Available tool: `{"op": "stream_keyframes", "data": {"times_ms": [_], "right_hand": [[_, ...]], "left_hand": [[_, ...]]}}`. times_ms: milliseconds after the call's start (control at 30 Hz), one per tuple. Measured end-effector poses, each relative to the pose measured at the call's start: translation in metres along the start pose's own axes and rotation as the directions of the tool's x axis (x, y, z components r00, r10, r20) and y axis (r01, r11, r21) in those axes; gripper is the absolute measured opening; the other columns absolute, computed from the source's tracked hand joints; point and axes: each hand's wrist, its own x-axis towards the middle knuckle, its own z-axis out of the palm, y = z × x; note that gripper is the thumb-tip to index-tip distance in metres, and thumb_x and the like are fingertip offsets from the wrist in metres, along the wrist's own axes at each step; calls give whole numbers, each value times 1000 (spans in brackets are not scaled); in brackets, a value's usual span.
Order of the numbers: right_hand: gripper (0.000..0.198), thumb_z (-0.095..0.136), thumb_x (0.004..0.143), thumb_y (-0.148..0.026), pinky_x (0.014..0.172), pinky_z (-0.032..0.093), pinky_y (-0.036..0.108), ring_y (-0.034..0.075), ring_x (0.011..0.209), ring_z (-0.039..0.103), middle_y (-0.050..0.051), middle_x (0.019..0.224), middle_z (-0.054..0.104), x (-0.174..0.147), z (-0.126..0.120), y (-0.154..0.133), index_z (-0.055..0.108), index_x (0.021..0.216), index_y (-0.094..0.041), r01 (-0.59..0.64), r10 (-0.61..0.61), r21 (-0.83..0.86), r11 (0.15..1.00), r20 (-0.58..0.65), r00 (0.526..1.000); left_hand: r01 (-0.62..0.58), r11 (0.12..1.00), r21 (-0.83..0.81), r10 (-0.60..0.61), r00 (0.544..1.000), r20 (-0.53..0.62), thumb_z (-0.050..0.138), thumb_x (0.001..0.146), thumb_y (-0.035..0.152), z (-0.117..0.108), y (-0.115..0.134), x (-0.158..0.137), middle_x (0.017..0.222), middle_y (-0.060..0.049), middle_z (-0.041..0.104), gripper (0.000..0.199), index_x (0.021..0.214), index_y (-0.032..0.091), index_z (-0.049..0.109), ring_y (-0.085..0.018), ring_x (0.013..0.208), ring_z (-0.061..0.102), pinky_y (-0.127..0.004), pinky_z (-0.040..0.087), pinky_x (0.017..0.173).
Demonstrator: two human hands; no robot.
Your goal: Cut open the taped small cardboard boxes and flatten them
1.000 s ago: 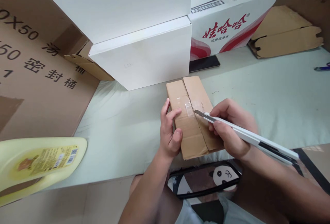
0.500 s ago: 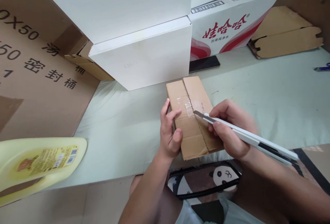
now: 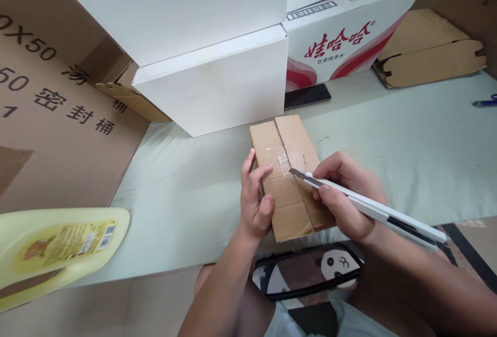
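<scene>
A small brown cardboard box lies on the pale green cloth with its lengthwise seam facing up. Clear tape crosses the seam near the middle. My left hand grips the box along its left side, thumb and a finger on the top face. In my right hand is a white utility knife, held between thumb and fingers. Its blade is out, and the tip is at the seam by the tape; whether it has pierced the tape I cannot tell.
White boxes and a red-and-white carton stand behind, with a black phone at their foot. A large brown carton and a yellow bottle are at left. Folded cardboard lies at far right.
The knife tip has shifted slightly to the left and down, toward me, along the seam. My left hand and the box stay practically in place.
</scene>
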Motion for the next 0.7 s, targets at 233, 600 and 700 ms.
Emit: {"op": "stream_keyframes", "data": {"times_ms": [233,600,700], "right_hand": [[2,53,83,-24,46,37,29,14,47,50,-3,58,60,0,0,-1,54,84,-25,0,0,-11,1000,4,1000],[3,53,85,-21,49,36,29,13,50,50,-4,61,59,-1,0,-8,54,86,-25,-4,4,-9,1000,16,1000],[4,53,86,-21,46,34,27,12,46,48,-5,59,58,-1,0,-3,54,85,-25,72,-72,6,997,10,997]], "left_hand": [[2,1000,1,-2,1000,-3,35,105,62,0,2,0,167,-16,36,52,137,27,55,-40,154,41,-63,43,117],[-4,999,-47,3,1000,-13,38,104,61,1,2,1,167,-15,36,50,138,28,56,-39,154,41,-63,43,118],[-5,997,-78,3,1000,-17,40,105,60,2,2,0,168,-14,34,49,139,28,55,-37,156,39,-60,41,120]]}}
